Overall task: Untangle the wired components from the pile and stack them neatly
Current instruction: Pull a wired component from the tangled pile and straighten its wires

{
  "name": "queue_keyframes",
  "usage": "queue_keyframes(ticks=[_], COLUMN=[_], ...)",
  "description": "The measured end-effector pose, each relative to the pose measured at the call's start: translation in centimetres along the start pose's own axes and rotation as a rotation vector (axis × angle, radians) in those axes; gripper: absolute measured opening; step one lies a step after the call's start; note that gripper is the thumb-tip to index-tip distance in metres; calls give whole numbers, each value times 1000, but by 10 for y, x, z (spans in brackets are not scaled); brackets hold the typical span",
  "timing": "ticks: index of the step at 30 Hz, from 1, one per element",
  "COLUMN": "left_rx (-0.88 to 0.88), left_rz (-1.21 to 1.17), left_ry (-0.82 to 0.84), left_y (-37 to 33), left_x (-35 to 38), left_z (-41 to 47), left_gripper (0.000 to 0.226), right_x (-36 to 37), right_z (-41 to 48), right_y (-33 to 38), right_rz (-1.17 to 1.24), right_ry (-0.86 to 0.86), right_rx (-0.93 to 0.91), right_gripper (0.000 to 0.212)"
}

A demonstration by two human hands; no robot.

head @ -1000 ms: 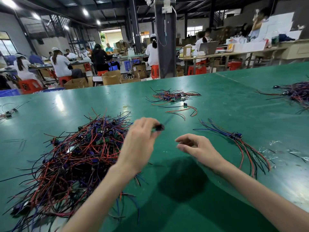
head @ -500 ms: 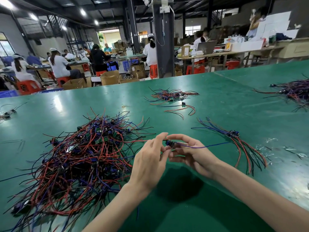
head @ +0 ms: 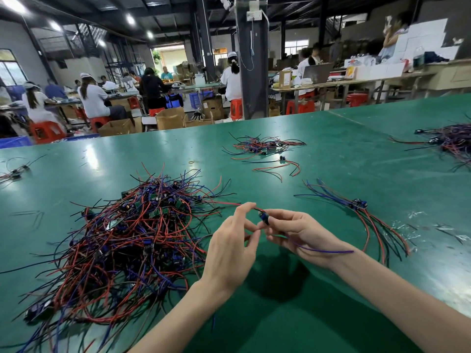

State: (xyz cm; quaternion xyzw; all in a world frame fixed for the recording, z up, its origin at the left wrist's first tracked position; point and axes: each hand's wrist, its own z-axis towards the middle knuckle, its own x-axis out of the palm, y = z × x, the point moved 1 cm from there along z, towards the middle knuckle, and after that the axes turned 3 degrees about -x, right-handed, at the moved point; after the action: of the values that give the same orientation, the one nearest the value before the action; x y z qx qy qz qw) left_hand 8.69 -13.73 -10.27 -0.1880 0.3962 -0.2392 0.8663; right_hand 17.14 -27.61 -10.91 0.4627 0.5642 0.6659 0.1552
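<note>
A big tangled pile of wired components, with red, blue and black wires and small circuit boards, lies on the green table at the left. Both hands meet just right of it around one small blue wired component. My left hand pinches its red wire between thumb and fingers. My right hand grips the component body, and a blue wire trails over that wrist. To the right lies a neat stack of components with wires laid parallel.
A small cluster of wired components and a single one lie farther back. Another pile sits at the far right, a few pieces at the far left. Plastic scraps lie by the stack. Seated workers fill the background.
My left hand lifted one component from the pile and brought it to my right hand. Both hands now hold it, lower and nearer to me, with the blue wire swung over my right wrist.
</note>
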Motion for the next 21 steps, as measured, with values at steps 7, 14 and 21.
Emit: queue_keyframes(ticks=[7, 14, 21], left_rx=[-152, -451, -593], left_rz=[-334, -650, -799], left_ry=[82, 86, 62], left_y=[-10, -6, 13], left_x=[9, 13, 5], left_z=[-5, -1, 10], left_gripper=[37, 12, 10], right_x=[3, 6, 15], right_z=[1, 0, -8], right_y=[0, -1, -7], right_rz=[194, 211, -18], right_ry=[-87, -155, 13], right_rx=[-20, 11, 42], right_gripper=[15, 14, 12])
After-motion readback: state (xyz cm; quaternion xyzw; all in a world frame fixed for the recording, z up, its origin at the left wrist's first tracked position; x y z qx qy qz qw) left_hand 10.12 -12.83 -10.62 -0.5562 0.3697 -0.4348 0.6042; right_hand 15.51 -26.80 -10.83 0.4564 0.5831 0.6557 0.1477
